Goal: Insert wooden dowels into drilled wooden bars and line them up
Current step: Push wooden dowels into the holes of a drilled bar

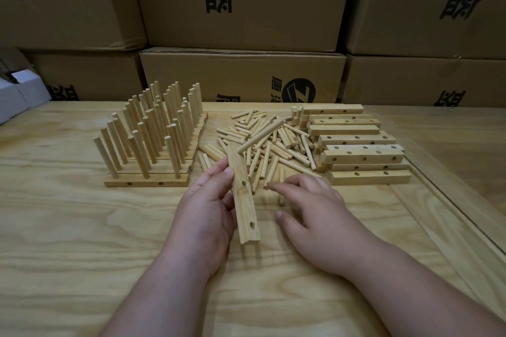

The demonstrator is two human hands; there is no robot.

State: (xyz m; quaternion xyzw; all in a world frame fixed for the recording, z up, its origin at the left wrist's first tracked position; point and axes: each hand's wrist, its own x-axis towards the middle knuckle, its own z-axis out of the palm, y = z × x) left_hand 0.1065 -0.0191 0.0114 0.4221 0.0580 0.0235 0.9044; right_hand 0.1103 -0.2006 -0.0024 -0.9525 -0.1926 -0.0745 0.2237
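My left hand (208, 208) grips a drilled wooden bar (244, 200), held lengthwise above the table. One dowel (262, 135) stands in the bar's far hole and leans away to the right; two nearer holes show empty. My right hand (309, 208) hovers with fingers spread over the near edge of the loose dowel pile (268, 142), its fingertips beside a few dowels and holding nothing. To the left, finished bars with upright dowels (153, 131) stand side by side in rows. On the right lies a stack of drilled bars (358, 145).
The work sits on a light wooden table (82, 227) with a raised groove along its right side. Stacked cardboard boxes (243, 8) form a wall just behind the table. A white box (16, 93) sits at the far left.
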